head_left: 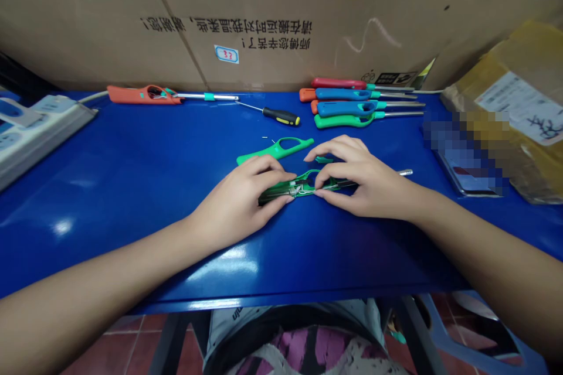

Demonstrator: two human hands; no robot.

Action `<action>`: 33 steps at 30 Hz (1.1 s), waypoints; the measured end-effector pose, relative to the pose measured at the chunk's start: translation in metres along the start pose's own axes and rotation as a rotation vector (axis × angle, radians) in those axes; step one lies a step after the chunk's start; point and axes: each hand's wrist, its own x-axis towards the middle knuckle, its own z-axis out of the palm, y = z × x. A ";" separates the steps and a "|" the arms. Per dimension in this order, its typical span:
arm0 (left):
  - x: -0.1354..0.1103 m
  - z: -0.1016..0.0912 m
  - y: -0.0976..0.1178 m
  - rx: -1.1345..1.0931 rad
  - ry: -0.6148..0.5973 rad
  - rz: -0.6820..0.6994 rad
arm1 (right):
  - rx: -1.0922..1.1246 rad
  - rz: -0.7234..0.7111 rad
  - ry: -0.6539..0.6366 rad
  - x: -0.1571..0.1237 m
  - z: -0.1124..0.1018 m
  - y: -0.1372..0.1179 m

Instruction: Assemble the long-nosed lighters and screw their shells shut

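An opened green long-nosed lighter (pixel 303 186) lies on the blue table, its inner parts and thin wires showing. My left hand (pixel 259 190) grips its handle end, thumb on the near side and fingers on the far side. Over the middle of the lighter, my right hand (pixel 352 179) pinches with thumb and index finger at the wires; the exact part between the fingertips is too small to make out. The metal tube tip (pixel 405 173) sticks out beyond my right hand. Just behind my left hand rests the loose green casing half (pixel 277 149). A small teal piece (pixel 324 159) sits partly behind my right fingers.
Several assembled lighters (pixel 347 108) lie stacked at the back right. An opened orange lighter (pixel 147 95) and a screwdriver (pixel 281 116) lie at the back. A power strip (pixel 39 129) is left; a phone (pixel 472 170) and a wrapped package (pixel 519 105) right. A cardboard box (pixel 246 6) stands behind.
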 end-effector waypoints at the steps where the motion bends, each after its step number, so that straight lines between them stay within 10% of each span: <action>1: 0.000 0.000 0.000 0.000 0.002 -0.002 | 0.012 0.008 -0.014 0.000 0.001 0.000; 33: -0.001 0.000 0.003 -0.043 -0.053 -0.039 | 0.117 0.025 -0.036 0.002 0.008 -0.004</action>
